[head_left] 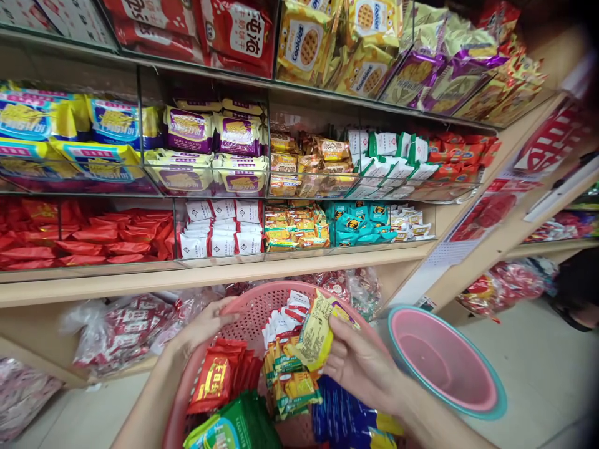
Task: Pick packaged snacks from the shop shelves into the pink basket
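Note:
A pink perforated plastic basket (262, 305) holds several rows of snack packets. My left hand (203, 327) is closed on the basket's far left rim. My right hand (358, 362) grips a pale yellow biscuit packet (317, 333) with a purple patch, above the basket's right half. Beneath and beside that packet are white packets (283, 321) and orange-green packets (294, 390). Red packets (218, 377) stand on the left, with a large green packet (234, 424) nearer me. Blue packets (344, 411) lie under my right wrist, partly hidden.
Shelves with clear dividers (206, 265) hold many packaged snacks ahead. A pink basin nested in a teal one (444, 362) stands on the floor at right. Plastic bags of red packets (133, 327) lie under the shelf. A person's dark-clothed part shows at the far right.

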Demonstrator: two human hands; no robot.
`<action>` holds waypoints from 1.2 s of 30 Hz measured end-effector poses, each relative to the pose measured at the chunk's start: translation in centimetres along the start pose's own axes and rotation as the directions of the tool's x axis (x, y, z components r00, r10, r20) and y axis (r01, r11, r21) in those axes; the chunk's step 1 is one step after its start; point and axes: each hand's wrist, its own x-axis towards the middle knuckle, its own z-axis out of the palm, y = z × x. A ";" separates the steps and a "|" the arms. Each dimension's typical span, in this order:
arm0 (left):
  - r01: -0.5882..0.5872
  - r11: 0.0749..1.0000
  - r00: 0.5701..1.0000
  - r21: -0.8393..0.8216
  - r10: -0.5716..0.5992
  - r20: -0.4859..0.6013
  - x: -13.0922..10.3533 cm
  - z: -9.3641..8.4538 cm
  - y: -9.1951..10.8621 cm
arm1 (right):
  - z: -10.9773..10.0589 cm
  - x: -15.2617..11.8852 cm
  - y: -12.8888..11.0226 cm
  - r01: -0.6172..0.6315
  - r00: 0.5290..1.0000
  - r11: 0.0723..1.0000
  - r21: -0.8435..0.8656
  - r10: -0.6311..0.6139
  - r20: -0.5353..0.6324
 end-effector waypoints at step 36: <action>-0.020 0.999 1.000 0.050 0.021 -0.012 0.0 0.0 0.3 | -3.4 3.4 -0.4 0.306 0.940 -0.521 -0.797 0.032 0.340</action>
